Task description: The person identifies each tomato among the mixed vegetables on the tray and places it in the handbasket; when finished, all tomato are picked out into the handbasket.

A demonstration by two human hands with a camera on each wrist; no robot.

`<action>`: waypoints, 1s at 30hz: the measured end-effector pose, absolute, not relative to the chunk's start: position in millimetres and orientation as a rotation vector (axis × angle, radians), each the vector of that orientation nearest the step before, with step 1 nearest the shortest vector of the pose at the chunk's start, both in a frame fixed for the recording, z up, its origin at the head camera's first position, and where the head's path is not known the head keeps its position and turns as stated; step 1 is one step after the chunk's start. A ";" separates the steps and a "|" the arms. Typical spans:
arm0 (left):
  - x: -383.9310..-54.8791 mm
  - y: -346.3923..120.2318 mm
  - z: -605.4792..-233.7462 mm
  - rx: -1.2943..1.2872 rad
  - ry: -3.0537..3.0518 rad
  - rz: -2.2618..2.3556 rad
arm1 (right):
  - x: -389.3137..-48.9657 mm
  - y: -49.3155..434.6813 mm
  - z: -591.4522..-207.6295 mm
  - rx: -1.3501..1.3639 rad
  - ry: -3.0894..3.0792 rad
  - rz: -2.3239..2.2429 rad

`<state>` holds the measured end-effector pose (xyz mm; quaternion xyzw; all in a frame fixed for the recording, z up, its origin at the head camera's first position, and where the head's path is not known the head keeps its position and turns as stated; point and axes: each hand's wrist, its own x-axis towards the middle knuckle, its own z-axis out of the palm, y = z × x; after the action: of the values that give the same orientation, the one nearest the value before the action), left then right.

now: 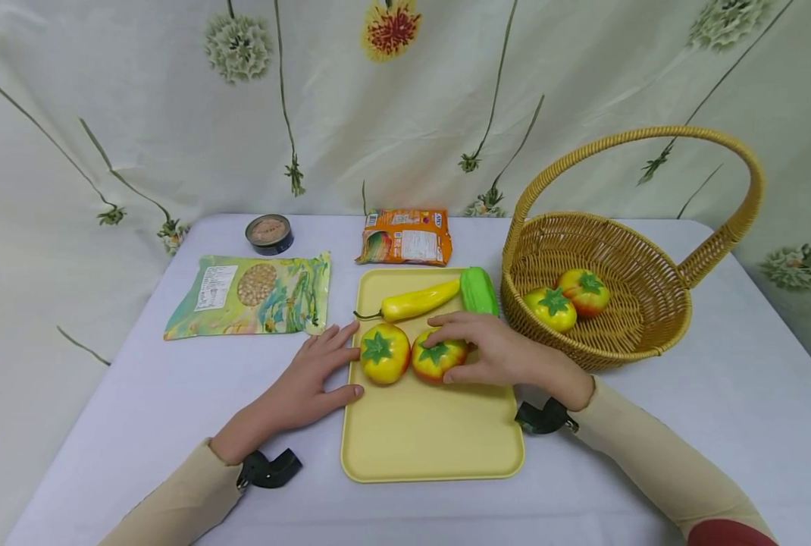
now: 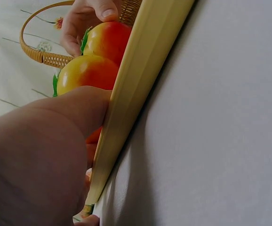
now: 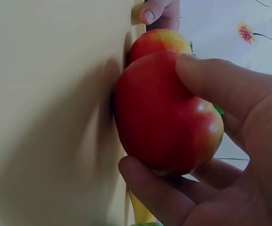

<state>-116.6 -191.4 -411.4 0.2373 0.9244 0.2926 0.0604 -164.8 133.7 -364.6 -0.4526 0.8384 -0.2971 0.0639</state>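
A beige sleeve (image 1: 665, 462) is seen right of the tray (image 1: 433, 440). Inside the tray, a tomato (image 1: 433, 364) is pinched by the right hand (image 1: 497, 350); its left edge is touched by the left hand (image 1: 306, 383), fingers spread, presumably for steadiness.

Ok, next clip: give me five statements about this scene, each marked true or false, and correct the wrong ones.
1. The right grip holds a yellow-red fruit over the tray. True.
2. The left grip is inside the basket. False: the left grip rests at the tray's left edge.
3. A yellower fruit and a redder fruit lie in the basket. True.
4. The tin stands on the tray. False: the tin stands on the table, behind the green packet.
5. The orange packet lies beyond the tray's far edge. True.
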 end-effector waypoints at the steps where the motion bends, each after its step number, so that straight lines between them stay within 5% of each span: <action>1: -116.6 -191.3 -411.2 0.719 2.797 0.885 | -164.6 134.4 -363.3 -1.366 2.519 -0.890; 30: -115.4 -190.5 -410.2 0.706 2.801 0.874 | -167.9 139.8 -354.9 -1.376 2.495 -0.852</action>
<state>-115.4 -190.5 -410.2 0.2334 0.9263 0.2892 0.0618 -167.9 139.8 -354.9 -0.4609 0.8361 -0.2855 0.0837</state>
